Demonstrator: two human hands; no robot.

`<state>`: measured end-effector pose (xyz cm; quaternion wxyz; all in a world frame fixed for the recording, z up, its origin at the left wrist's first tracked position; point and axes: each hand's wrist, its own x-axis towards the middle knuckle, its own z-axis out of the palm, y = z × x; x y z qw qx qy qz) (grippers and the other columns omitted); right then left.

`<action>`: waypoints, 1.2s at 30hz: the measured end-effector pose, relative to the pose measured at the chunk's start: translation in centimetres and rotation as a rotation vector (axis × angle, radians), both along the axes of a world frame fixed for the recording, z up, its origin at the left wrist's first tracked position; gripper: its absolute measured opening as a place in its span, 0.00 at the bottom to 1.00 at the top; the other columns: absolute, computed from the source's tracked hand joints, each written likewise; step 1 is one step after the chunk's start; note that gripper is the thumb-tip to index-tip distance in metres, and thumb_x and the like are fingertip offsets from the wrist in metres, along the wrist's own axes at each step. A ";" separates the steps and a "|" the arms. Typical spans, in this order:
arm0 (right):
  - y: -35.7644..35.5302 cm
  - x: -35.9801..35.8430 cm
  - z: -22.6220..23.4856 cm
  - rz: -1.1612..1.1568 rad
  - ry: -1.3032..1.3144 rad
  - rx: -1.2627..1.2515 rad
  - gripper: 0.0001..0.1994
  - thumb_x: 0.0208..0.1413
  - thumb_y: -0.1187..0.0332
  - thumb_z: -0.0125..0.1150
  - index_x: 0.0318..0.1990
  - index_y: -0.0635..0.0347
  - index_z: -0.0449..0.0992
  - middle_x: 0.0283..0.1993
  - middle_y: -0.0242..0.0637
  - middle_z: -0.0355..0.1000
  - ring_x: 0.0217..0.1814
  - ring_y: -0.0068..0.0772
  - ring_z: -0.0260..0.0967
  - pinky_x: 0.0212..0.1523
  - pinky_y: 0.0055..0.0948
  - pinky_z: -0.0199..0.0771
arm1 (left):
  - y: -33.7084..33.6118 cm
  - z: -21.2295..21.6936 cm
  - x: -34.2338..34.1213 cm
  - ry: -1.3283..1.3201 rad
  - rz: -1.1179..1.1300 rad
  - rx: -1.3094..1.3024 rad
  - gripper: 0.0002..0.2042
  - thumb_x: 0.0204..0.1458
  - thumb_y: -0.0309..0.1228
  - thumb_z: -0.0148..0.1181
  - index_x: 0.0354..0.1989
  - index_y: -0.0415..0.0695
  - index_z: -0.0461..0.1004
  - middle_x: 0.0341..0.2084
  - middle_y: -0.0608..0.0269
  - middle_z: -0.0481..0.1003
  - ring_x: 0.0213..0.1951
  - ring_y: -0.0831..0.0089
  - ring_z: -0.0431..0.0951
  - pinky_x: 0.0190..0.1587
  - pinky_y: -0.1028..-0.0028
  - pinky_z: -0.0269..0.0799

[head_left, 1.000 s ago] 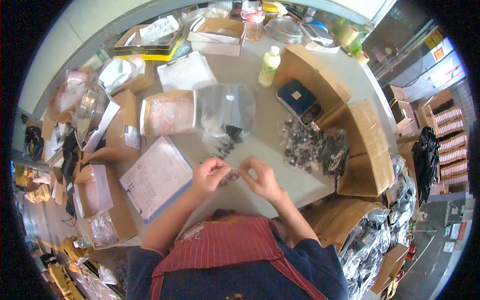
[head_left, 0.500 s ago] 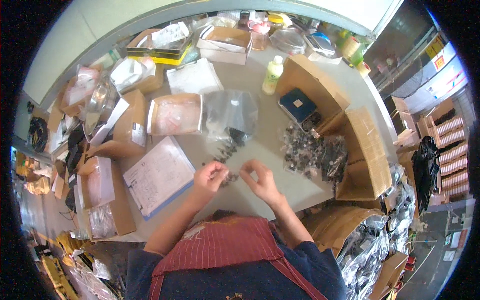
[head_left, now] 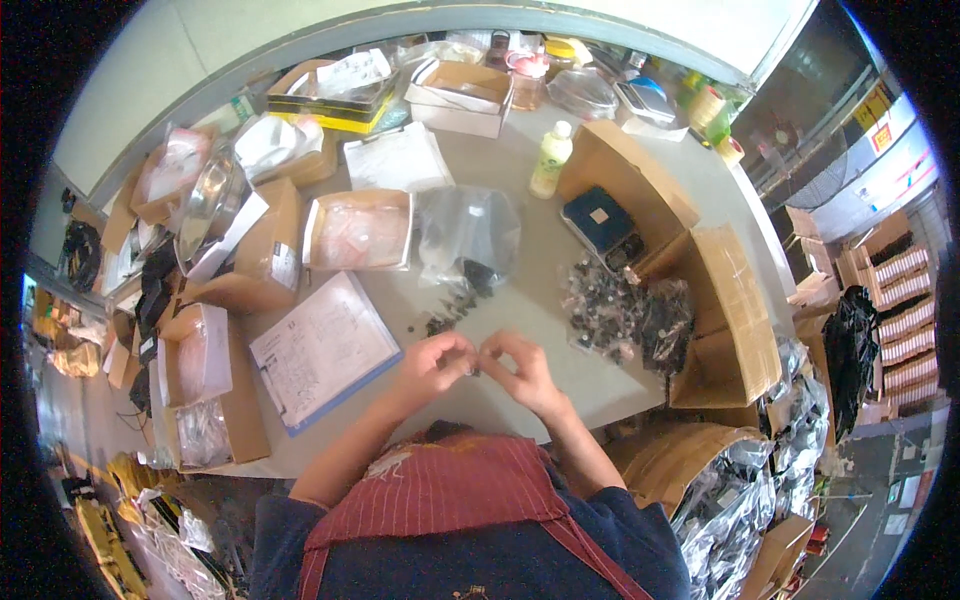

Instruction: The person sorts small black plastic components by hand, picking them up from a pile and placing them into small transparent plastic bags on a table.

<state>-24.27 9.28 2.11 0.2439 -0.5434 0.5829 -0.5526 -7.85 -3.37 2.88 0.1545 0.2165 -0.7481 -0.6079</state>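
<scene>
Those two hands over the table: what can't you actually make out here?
- Head view: whatever the left hand and right hand pinch between them is too small and covered by fingers.
- Small dark parts by the clear bag: too tiny to identify.
- Paper sheet: print too small.

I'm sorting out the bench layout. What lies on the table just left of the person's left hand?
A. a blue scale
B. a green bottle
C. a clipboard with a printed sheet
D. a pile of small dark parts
C: the clipboard with its white sheet lies flat just left of the left hand, while the bottle and the dark parts sit farther back and to the right.
</scene>
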 end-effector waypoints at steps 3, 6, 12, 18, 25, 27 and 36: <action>0.1 0.1 -0.8 0.010 -0.046 0.032 0.04 0.54 0.75 0.64 0.35 0.64 0.75 0.33 0.41 0.75 0.35 0.36 0.73 0.38 0.32 0.73 | 0.1 0.4 -0.1 -0.021 -0.009 -0.061 0.06 0.57 0.30 0.61 0.38 0.42 0.78 0.32 0.66 0.80 0.32 0.78 0.77 0.36 0.75 0.71; 0.3 0.1 -1.5 -0.028 -0.109 0.042 0.04 0.55 0.75 0.64 0.35 0.64 0.75 0.33 0.39 0.74 0.36 0.32 0.73 0.40 0.30 0.72 | 0.1 0.8 -0.6 -0.023 0.008 -0.133 0.06 0.56 0.30 0.62 0.37 0.41 0.78 0.30 0.64 0.79 0.31 0.76 0.78 0.35 0.74 0.72; 0.4 -0.8 -1.6 -0.089 -0.142 0.087 0.04 0.55 0.75 0.63 0.36 0.64 0.76 0.33 0.35 0.73 0.37 0.26 0.71 0.42 0.28 0.71 | -1.7 -0.5 -1.1 0.010 -0.046 -0.124 0.06 0.55 0.29 0.63 0.36 0.39 0.76 0.28 0.64 0.77 0.33 0.76 0.76 0.39 0.75 0.71; -0.1 -1.8 -3.0 -0.175 -0.155 0.108 0.03 0.55 0.75 0.62 0.36 0.62 0.75 0.32 0.33 0.73 0.38 0.24 0.70 0.43 0.27 0.71 | -4.1 -1.4 -1.5 -0.043 -0.077 -0.086 0.05 0.58 0.29 0.61 0.36 0.40 0.76 0.31 0.64 0.78 0.36 0.76 0.77 0.42 0.74 0.72; 1.3 -7.2 -2.8 -0.717 -0.538 -0.099 0.02 0.63 0.74 0.58 0.40 0.61 0.74 0.36 0.27 0.72 0.39 0.19 0.67 0.45 0.22 0.68 | -17.6 -6.8 -2.3 -0.084 0.440 -0.388 0.09 0.60 0.30 0.62 0.44 0.38 0.75 0.40 0.59 0.79 0.43 0.74 0.78 0.47 0.73 0.75; 1.0 -6.9 -2.6 -0.755 -0.527 -0.096 0.02 0.63 0.75 0.57 0.41 0.61 0.74 0.37 0.27 0.72 0.39 0.19 0.67 0.45 0.22 0.68 | -23.4 -9.5 -1.8 -0.009 0.534 -0.687 0.18 0.52 0.35 0.68 0.48 0.39 0.75 0.42 0.52 0.79 0.45 0.57 0.78 0.51 0.62 0.73; 1.1 -4.2 -6.6 -0.470 -0.396 0.157 0.07 0.59 0.77 0.59 0.45 0.65 0.75 0.42 0.33 0.75 0.43 0.24 0.72 0.47 0.25 0.74 | -27.3 -9.4 -2.0 -0.612 0.355 -0.765 0.16 0.48 0.40 0.66 0.37 0.40 0.81 0.37 0.44 0.80 0.43 0.47 0.80 0.49 0.57 0.74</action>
